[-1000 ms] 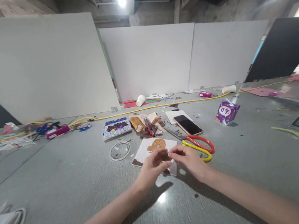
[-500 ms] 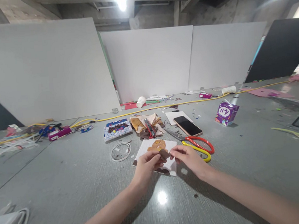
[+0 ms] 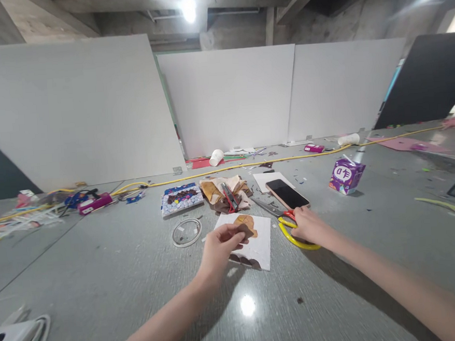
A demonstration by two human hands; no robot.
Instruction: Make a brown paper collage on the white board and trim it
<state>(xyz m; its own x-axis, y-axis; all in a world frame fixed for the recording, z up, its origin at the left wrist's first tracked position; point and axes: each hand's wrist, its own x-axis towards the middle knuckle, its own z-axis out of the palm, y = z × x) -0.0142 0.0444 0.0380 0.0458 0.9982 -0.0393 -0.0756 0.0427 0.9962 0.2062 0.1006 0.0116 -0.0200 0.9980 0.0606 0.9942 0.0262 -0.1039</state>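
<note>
My left hand [image 3: 222, 246] pinches a small dark brown scrap [image 3: 246, 231] between thumb and fingers; paper or cloth, I cannot tell which. Below it lies a white sheet [image 3: 262, 251] bearing an orange-brown patch [image 3: 250, 221] and dark brown rounded pieces along its near edge. To the right, my right hand [image 3: 307, 224] is closed on the handles of the scissors [image 3: 271, 209], which lie on the grey surface with one red and one yellow handle. The fingertips are partly hidden behind the hand.
Beyond the sheet are a crumpled scrap pile [image 3: 213, 191] with a red-handled tool [image 3: 230, 196], a mosaic-like panel [image 3: 181, 198] and a phone [image 3: 287, 193]. A white ring [image 3: 173, 235] lies left, a purple drink carton [image 3: 347, 176] right. A yellow cable [image 3: 246, 163] runs behind.
My right hand has left the brown scrap, moved right and closed on the scissors' handles. My left hand still holds the scrap over the sheet. The view has shifted slightly.
</note>
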